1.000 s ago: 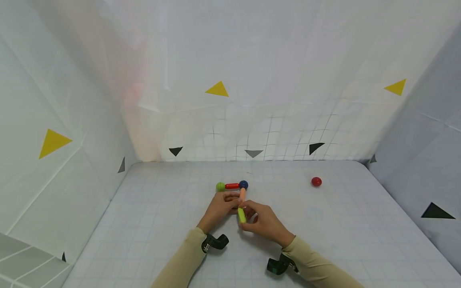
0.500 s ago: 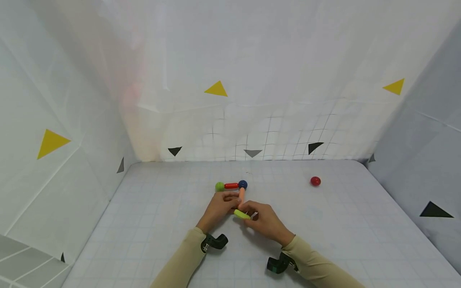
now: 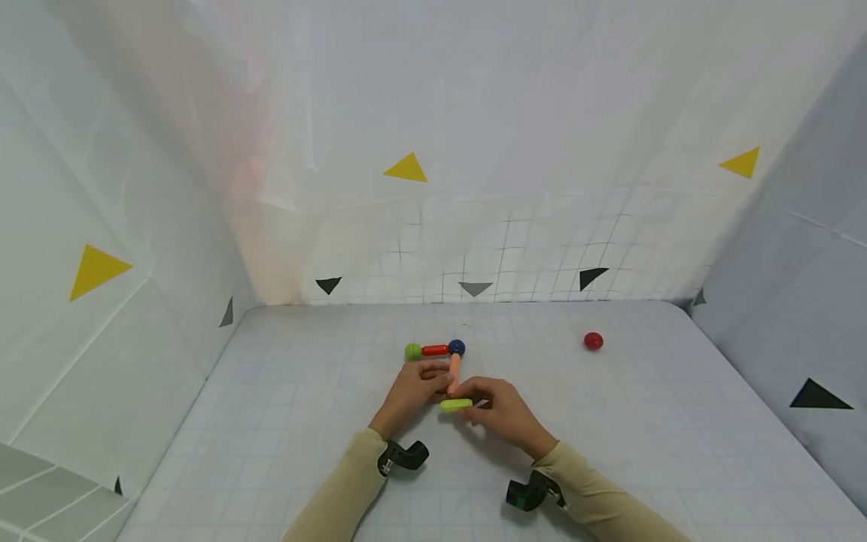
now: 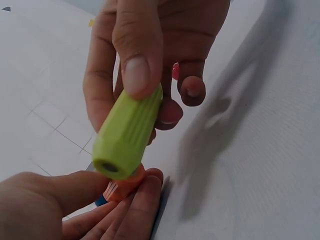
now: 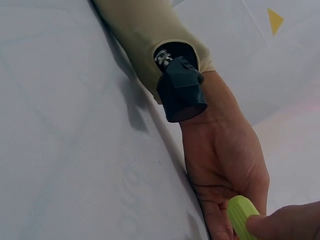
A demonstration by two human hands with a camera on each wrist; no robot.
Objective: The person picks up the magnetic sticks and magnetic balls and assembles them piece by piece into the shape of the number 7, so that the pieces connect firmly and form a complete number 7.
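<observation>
Over the last second you have swung the ribbed lime-green plastic rod (image 3: 456, 405) from upright to lying level, its end now against the near tip of the orange plastic rod (image 3: 454, 372); the joint looks about made. Your right hand (image 3: 503, 412) pinches the green rod by thumb and fingers. Your left hand (image 3: 411, 390) pinches the orange one, apparently low on the white gridded table (image 3: 284, 391).

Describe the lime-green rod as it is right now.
The green rod is a short, ribbed cylinder that looks like plastic, with a dark recessed disc in its end. The right hand pinches it by thumb and fingers, lying crosswise in the head view. It meets the near end of the orange rod, which the left hand holds.
</observation>
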